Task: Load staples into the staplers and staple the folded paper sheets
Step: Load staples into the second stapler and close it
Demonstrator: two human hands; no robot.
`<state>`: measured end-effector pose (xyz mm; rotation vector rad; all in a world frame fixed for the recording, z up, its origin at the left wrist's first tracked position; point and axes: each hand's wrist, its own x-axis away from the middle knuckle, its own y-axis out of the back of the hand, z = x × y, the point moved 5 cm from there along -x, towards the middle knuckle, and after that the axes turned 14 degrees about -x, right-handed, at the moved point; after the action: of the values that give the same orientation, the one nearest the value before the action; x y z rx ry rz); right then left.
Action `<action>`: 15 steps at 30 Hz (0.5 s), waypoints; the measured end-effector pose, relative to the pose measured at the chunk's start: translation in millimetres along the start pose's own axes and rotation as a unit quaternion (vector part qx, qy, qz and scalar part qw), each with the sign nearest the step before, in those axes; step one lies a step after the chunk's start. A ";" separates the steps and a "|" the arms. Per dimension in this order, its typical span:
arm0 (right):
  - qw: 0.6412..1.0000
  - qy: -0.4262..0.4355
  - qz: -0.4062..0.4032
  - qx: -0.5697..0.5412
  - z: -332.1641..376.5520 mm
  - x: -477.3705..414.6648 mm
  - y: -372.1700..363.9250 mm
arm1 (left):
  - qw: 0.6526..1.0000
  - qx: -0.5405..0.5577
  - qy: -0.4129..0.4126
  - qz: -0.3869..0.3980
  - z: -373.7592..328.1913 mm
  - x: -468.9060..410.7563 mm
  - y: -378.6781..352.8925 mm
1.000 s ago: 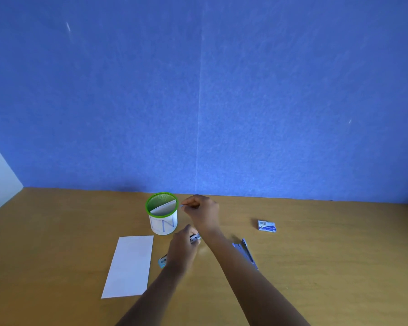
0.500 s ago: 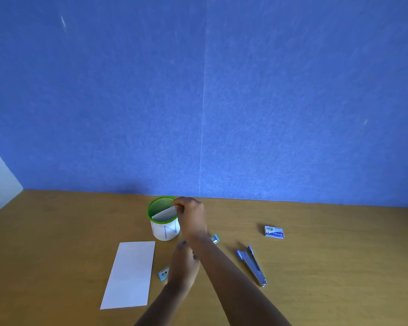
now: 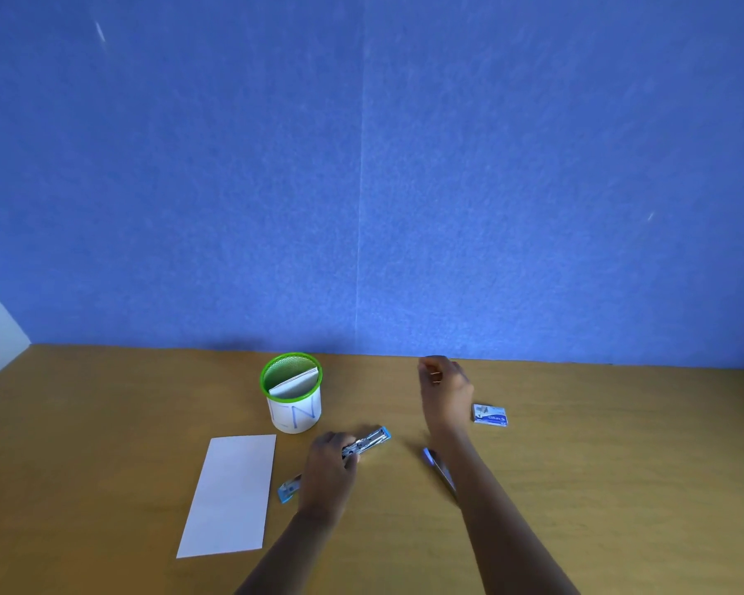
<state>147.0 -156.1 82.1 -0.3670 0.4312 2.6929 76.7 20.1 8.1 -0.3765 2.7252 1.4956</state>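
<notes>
Now left hand (image 3: 329,465) grips stapler (image 3: 366,444), midtable

Wooden table (image 3: 104,444) bears: cup (image 3: 295,412) at centre, paper sheet (image 3: 230,496) at 7 o'clock, staple box (image 3: 489,415) at 3 o'clock.

Both forearms bare, left hand (image 3: 327,465) and right hand (image 3: 445,390) ungloved.
</notes>
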 end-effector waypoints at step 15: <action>0.943 -0.196 0.030 0.268 -78.8 5.5 59.9 | 0.995 0.022 -0.057 -0.074 -21.0 -2.6 16.4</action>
<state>132.5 -234.1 22.8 0.3344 1.0193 2.4770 78.0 11.6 33.4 -0.4645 2.5759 1.3728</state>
